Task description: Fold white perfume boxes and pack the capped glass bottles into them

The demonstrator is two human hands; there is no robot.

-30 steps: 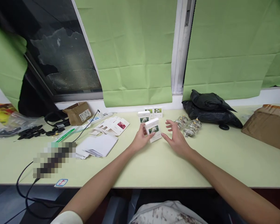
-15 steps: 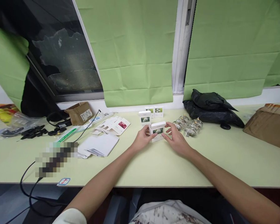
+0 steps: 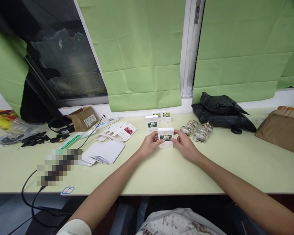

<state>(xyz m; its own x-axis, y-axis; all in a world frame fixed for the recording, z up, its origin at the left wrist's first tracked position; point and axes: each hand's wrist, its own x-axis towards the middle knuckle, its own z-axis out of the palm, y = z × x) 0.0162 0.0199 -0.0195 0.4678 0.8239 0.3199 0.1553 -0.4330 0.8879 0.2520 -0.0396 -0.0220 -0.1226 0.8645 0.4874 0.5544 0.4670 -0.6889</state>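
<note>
A small white box [image 3: 166, 132] with a picture of white flowers stands upright on the table between my hands. My left hand [image 3: 149, 143] grips its left side, thumb on the front face. From the right, my right hand [image 3: 185, 143] holds the opposite side, its thumb also near the front. Just behind to the left stands a similar white box [image 3: 152, 121]. Further back, by the wall, are more flower boxes [image 3: 166, 116]. Clear-wrapped round items with gold tips [image 3: 203, 132] lie right of my right hand.
Flat white cartons [image 3: 107, 151] and printed cartons [image 3: 122, 130] lie to the left. Behind them are an opened brown box [image 3: 83, 119] and a power strip [image 3: 107, 121]. Black plastic bags [image 3: 222, 114] and a large cardboard box [image 3: 281, 130] occupy the right side. A cable [image 3: 26, 186] hangs over the front edge.
The box between my hands has turned from slightly tilted to straight and upright, facing me. My right fingers have closed in against its side.
</note>
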